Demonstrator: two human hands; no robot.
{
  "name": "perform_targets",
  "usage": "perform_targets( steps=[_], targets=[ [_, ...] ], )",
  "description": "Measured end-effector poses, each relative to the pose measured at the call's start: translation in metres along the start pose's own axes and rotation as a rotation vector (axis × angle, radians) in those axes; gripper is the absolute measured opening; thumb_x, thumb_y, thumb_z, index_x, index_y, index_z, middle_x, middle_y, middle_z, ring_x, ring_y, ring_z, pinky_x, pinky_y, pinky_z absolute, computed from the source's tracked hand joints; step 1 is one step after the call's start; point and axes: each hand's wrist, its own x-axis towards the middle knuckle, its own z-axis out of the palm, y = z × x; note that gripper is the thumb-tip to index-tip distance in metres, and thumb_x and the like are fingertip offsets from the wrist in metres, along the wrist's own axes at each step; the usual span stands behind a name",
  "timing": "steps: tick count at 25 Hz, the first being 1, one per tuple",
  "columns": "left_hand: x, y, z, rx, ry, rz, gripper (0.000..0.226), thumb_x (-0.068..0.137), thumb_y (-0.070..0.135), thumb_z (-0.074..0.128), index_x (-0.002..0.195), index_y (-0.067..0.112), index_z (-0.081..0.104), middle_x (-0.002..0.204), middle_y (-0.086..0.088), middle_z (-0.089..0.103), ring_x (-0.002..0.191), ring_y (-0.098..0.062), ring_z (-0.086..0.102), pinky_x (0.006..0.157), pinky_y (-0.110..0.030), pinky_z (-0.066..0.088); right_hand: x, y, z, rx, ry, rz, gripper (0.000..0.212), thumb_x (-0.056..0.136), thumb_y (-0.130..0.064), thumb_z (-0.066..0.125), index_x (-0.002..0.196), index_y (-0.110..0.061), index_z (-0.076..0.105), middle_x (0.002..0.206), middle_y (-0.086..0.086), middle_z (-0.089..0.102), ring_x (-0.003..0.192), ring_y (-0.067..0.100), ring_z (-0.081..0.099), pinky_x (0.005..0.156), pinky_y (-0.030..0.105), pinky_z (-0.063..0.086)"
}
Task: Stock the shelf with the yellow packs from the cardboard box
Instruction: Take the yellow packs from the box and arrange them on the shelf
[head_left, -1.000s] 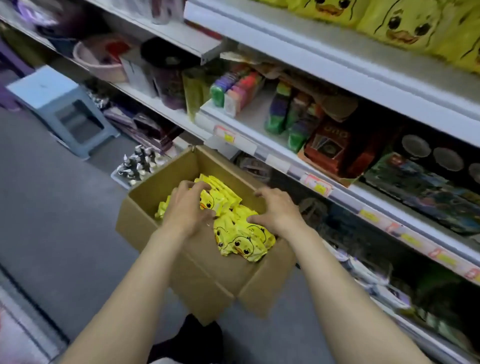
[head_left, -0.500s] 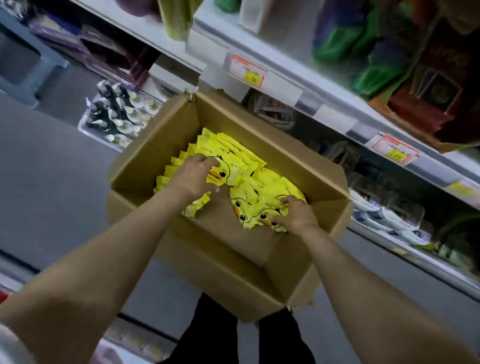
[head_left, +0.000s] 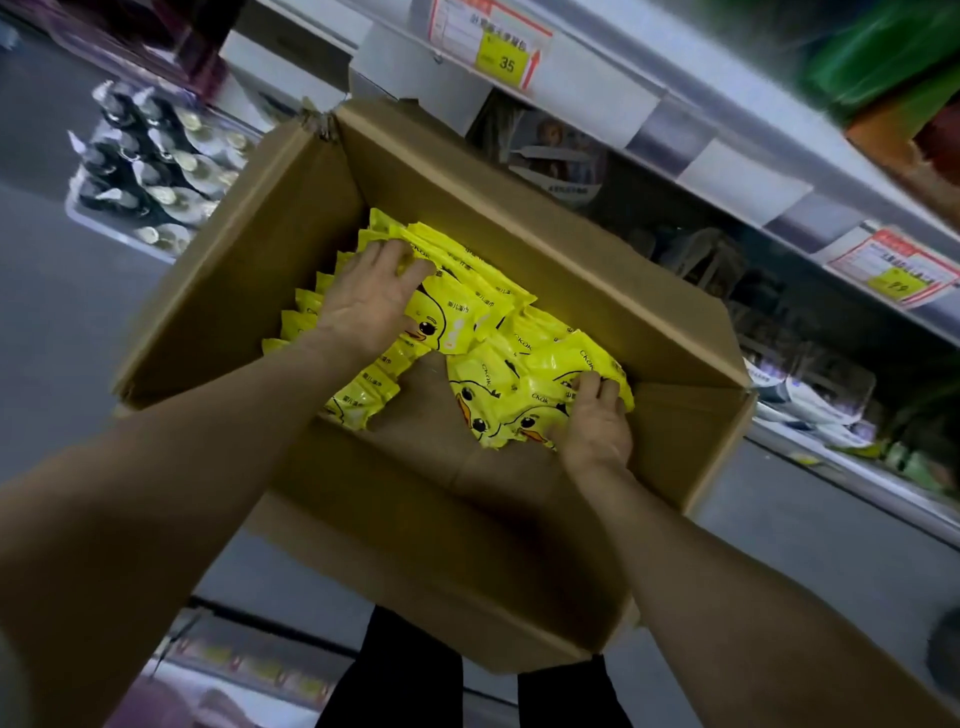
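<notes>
Two hands: left hand flat on, right hand gripping, yellow duck-print packs.
Room: grey floor, brown cardboard box beside white shelf.

Dim overall; yellow packs catch the strongest light, perhaps from overhead; frame edges blurred and bent

CKOK on yellow packs; 35 on shelf price tag.

Both bare forearms reach forward and down. The left hand lies palm down, fingers spread and nearly straight. The right hand, nearer the body, curls its fingers over a yellow pack; its thumb is hidden.
</notes>
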Motion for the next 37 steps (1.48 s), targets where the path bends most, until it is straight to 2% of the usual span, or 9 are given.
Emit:
perform_targets(
  steps=[4, 10, 13, 16, 18, 22, 25, 28, 37],
  targets=[
    [0.001, 0.005, 0.008, 0.103, 0.038, -0.020, 0.084, 0.073, 0.044, 0.079, 0.139, 0.017, 0.036, 0.138, -0.011, 0.040, 0.124, -0.031, 0.039, 0.098, -0.043, 0.037, -0.002, -0.004, 0.017, 0.016, 0.021, -0.001, 0.067, 0.076, -0.029, 0.084, 0.125, -0.012, 0.041, 0.124, 0.011, 0.058, 0.115, 0.030, 0.057, 0.091, 0.036, 0.046],
    [-0.009, 0.012, 0.001, 0.290, 0.007, 0.016, 0.062, 0.077, 0.052, 0.072, 0.123, 0.016, 0.053, 0.115, -0.005, 0.059, 0.118, -0.028, 0.041, 0.095, -0.040, 0.033, -0.010, -0.007, 0.015, 0.330, -0.216, 0.040, 0.030, 0.079, -0.031, 0.081, 0.100, -0.012, 0.071, 0.095, 0.005, 0.066, 0.095, 0.024, 0.063, 0.073, 0.026, 0.042],
    [-0.023, 0.014, -0.013, 0.231, -0.069, -0.068, 0.061, 0.075, 0.061, 0.070, 0.123, 0.024, 0.062, 0.114, -0.003, 0.061, 0.121, -0.028, 0.039, 0.098, -0.040, 0.032, -0.023, -0.009, -0.003, 0.570, -0.279, 0.002, 0.037, 0.085, -0.027, 0.076, 0.116, -0.010, 0.065, 0.112, 0.007, 0.066, 0.109, 0.026, 0.061, 0.091, 0.033, 0.049],
    [-0.044, 0.019, -0.031, -0.004, -0.172, -0.234, 0.070, 0.072, 0.060, 0.074, 0.125, 0.018, 0.060, 0.119, -0.009, 0.061, 0.122, -0.031, 0.041, 0.101, -0.039, 0.036, -0.040, -0.009, -0.029, 0.648, -0.253, -0.070, 0.050, 0.094, -0.027, 0.067, 0.136, -0.007, 0.052, 0.136, 0.011, 0.056, 0.129, 0.030, 0.050, 0.103, 0.033, 0.039],
    [-0.063, 0.031, -0.052, -0.176, -0.197, -0.323, 0.079, 0.071, 0.054, 0.079, 0.135, 0.015, 0.054, 0.130, -0.014, 0.057, 0.127, -0.033, 0.043, 0.102, -0.040, 0.040, -0.055, -0.002, -0.049, 0.668, -0.240, -0.134, 0.058, 0.095, -0.028, 0.066, 0.142, -0.002, 0.045, 0.143, 0.011, 0.051, 0.134, 0.028, 0.045, 0.100, 0.026, 0.036],
    [-0.103, 0.072, -0.100, -0.306, -0.109, -0.375, 0.088, 0.070, 0.052, 0.081, 0.140, 0.010, 0.048, 0.138, -0.016, 0.053, 0.129, -0.033, 0.046, 0.101, -0.042, 0.044, -0.098, 0.020, -0.089, 0.794, -0.227, -0.239, 0.075, 0.081, -0.030, 0.081, 0.143, -0.010, 0.044, 0.123, -0.002, 0.053, 0.127, 0.019, 0.049, 0.084, 0.014, 0.034],
    [-0.135, 0.130, -0.146, -0.335, -0.045, -0.346, 0.093, 0.070, 0.053, 0.081, 0.142, 0.006, 0.046, 0.143, -0.016, 0.050, 0.132, -0.033, 0.045, 0.105, -0.039, 0.040, -0.135, 0.066, -0.120, 0.882, -0.113, -0.297, 0.066, 0.067, -0.032, 0.090, 0.122, -0.024, 0.055, 0.112, -0.007, 0.066, 0.109, 0.017, 0.063, 0.085, 0.026, 0.049],
    [-0.160, 0.200, -0.192, -0.372, 0.007, -0.273, 0.073, 0.065, 0.051, 0.084, 0.123, 0.011, 0.064, 0.125, -0.013, 0.064, 0.118, -0.031, 0.056, 0.097, -0.039, 0.047, -0.167, 0.139, -0.157, 0.919, 0.022, -0.333, 0.054, 0.065, -0.027, 0.091, 0.108, -0.023, 0.058, 0.098, -0.007, 0.068, 0.091, 0.014, 0.066, 0.074, 0.026, 0.049],
    [-0.203, 0.451, -0.319, -0.534, 0.137, 0.139, 0.035, 0.067, 0.030, 0.089, 0.094, 0.015, 0.073, 0.091, -0.004, 0.075, 0.083, -0.021, 0.071, 0.081, -0.036, 0.057, -0.258, 0.373, -0.279, 0.961, 0.472, -0.340, 0.031, 0.067, -0.029, 0.090, 0.087, -0.026, 0.066, 0.089, -0.007, 0.073, 0.085, 0.016, 0.070, 0.082, 0.037, 0.057]
  ],
)
